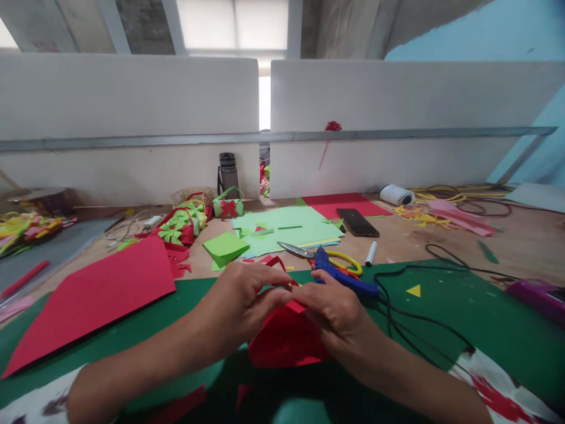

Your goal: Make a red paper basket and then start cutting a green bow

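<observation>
Both hands meet over a folded red paper basket (286, 338), held above the green mat (424, 318). My left hand (247, 294) pinches its upper edge, thumb and fingers together. From the other side, my right hand (333, 303) grips the same edge, its fingertips touching those of the left. A thin red strip rises behind the fingers; where it joins is hidden. Just beyond my right hand lies a blue glue gun (344, 277) with a black cord. Scissors (298, 251) with yellow handles lie partly under it.
A large red sheet (101, 288) lies at left. Behind are light green sheets (291, 221), a green paper basket (228, 207), a dark bottle (228, 174), a phone (356, 222) and a white marker (371, 253). Loose cord crosses the mat at right. White panels (132, 100) stand behind.
</observation>
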Demonstrator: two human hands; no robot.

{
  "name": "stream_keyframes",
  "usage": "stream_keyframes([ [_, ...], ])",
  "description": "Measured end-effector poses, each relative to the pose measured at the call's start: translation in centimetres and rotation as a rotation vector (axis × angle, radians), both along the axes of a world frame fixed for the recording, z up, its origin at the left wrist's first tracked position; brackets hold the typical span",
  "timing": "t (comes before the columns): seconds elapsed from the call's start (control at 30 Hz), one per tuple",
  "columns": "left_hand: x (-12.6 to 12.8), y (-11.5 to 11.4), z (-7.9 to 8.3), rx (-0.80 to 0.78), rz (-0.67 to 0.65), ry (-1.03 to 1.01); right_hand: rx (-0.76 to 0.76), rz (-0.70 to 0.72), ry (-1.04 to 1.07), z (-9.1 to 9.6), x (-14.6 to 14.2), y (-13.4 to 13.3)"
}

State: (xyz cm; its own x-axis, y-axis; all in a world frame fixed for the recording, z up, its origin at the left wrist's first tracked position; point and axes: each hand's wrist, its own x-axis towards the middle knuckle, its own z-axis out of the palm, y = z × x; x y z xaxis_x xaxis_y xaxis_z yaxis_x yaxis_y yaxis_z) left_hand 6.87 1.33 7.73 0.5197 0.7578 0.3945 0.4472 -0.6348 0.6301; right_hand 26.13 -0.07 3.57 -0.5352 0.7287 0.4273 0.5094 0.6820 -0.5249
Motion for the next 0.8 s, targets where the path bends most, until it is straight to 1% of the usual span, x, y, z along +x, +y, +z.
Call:
stream_keyframes([
  [0.07, 0.8, 0.4, -0.1, -0.029, -0.058, 0.091, 0.058, -0.005, -0.014, 0.0, 0.1, -0.1],
  [0.17, 1.0, 0.9, -0.8, -0.001, -0.057, 0.171, 0.135, -0.009, 0.014, -0.1, 0.1, 0.0],
  [0.27, 0.9, 1.1, -1.5, 0.007, -0.066, 0.12, 0.18, -0.09, 0.067, -0.3, 0.0, 0.0],
  [0.33, 0.9, 1.1, -1.8, -0.01, -0.084, 0.055, 0.171, -0.186, 0.113, -0.4, -0.1, 0.0],
  [0.4, 1.0, 1.1, -1.9, -0.037, -0.098, 0.0, 0.141, -0.247, 0.161, -0.4, -0.2, -0.1],
  [0.5, 1.2, 1.1, -1.9, -0.051, -0.1, -0.045, 0.108, -0.228, 0.19, -0.3, -0.3, -0.2],
  [0.63, 1.3, 1.0, -1.8, -0.069, -0.084, -0.059, 0.094, -0.173, 0.165, -0.5, -0.3, -0.2],
  [0.8, 1.3, 0.9, -1.6, -0.121, -0.071, -0.052, 0.039, -0.17, 0.159, -0.6, -0.2, -0.3],
])
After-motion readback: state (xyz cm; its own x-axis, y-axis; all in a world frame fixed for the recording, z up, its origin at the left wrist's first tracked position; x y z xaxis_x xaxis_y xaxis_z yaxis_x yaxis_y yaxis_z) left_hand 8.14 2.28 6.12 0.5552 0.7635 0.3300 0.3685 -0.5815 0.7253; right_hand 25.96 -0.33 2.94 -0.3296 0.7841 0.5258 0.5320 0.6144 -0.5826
